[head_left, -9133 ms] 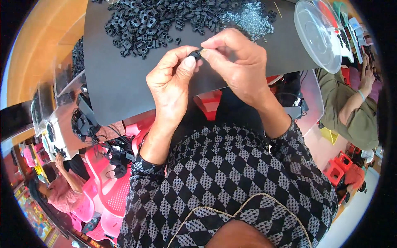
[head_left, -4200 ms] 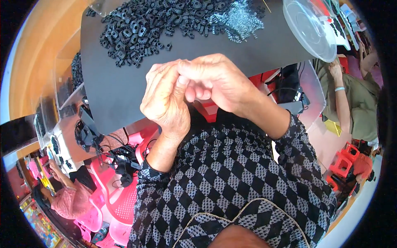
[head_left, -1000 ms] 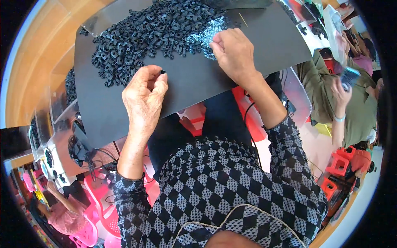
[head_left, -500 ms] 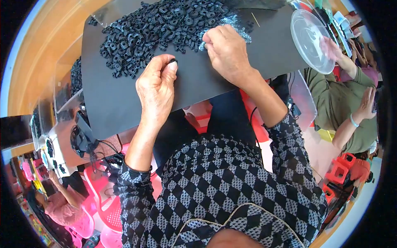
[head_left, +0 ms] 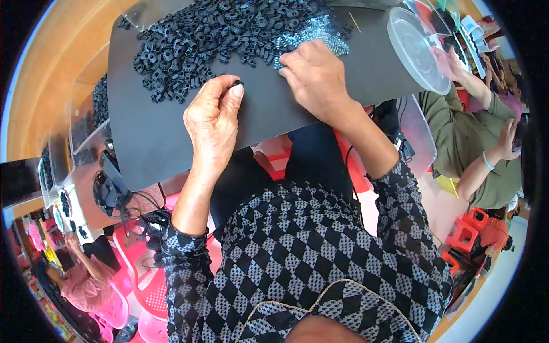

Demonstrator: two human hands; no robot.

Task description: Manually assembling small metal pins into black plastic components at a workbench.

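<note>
My left hand (head_left: 210, 117) is closed in a pinch on a small black plastic part (head_left: 238, 83), held just over the dark tabletop. Most of that part is hidden by thumb and forefinger. To its right, my right hand (head_left: 317, 80) has its fingers drawn together at the near edge of a heap of small silvery springs (head_left: 321, 33). Whatever its fingertips hold is too small to make out. A large pile of loose black plastic parts (head_left: 200, 46) spreads over the far side, beside the springs.
The dark board (head_left: 154, 148) bears both heaps. A thin stick (head_left: 355, 22) lies right of the springs. A clear round lid (head_left: 417, 51) stands at the right edge, near a co-worker's hand (head_left: 454, 66). Tangled cables and a black device (head_left: 108, 191) sit at the left.
My right hand has shifted slightly down and now shows more of the springs behind it. The left hand keeps its pinch on the black part. The whole view has shifted a little.
</note>
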